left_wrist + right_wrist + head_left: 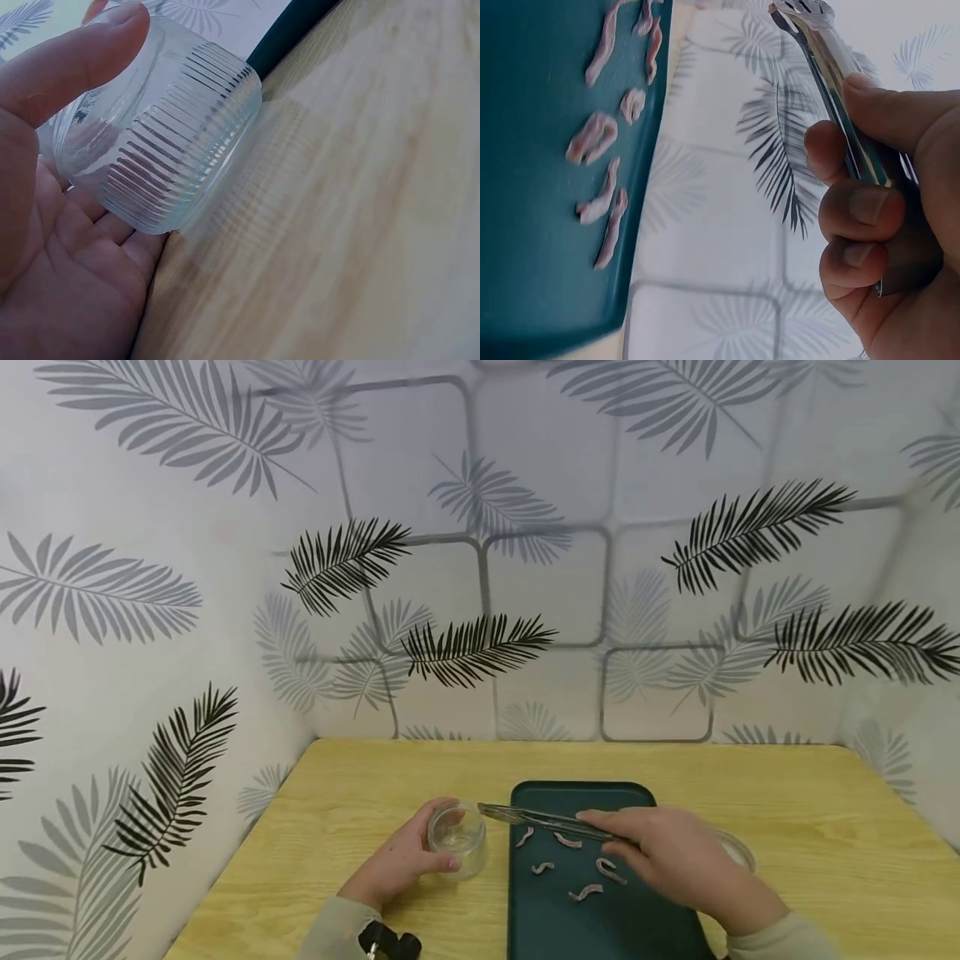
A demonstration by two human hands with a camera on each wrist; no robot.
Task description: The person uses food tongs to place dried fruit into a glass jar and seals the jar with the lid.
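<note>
My left hand grips a small clear glass jar, fingers on one side and thumb on the other. The jar's ribbed wall shows up close, its base at the wood tabletop. In my right hand is a pair of metal tongs, held with the arms close together. Their tips point left, beside the jar's rim; whether anything is between them I cannot tell. Below the tongs, several curled pinkish-grey strips, like thin meat pieces, lie apart on a dark green tray.
A clear round rim shows partly behind my right hand, on the tray's right. All this is on a yellow wood-grain table. Its back edge meets a wall with a leaf pattern.
</note>
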